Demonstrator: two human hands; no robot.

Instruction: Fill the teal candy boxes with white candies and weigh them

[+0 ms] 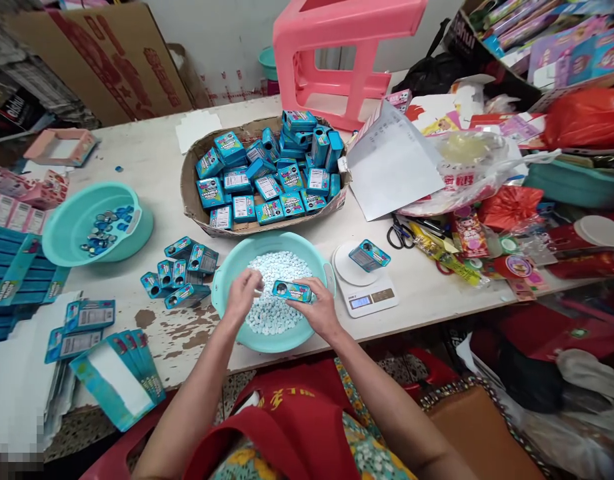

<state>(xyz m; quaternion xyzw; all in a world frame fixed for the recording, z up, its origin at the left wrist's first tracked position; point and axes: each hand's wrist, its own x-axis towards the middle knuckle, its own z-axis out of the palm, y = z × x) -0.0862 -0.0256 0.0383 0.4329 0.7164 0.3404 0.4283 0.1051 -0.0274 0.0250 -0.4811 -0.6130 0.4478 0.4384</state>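
My right hand grips a small blue candy box by its right end, with the round hole in its top facing up. The box is over a teal basin of small white candies. Just left of the box is my left hand, its fingers curled together above the candies; whatever they may hold is hidden. Another blue box rests on a white kitchen scale to the right. Several boxes with holes stand left of the basin.
A cut-down cardboard box full of blue boxes lies behind the basin. At left, a second teal basin holds small blue and silver pieces. Flat blue cartons sit at the front left. Scissors, a pink stool and packaging crowd the right.
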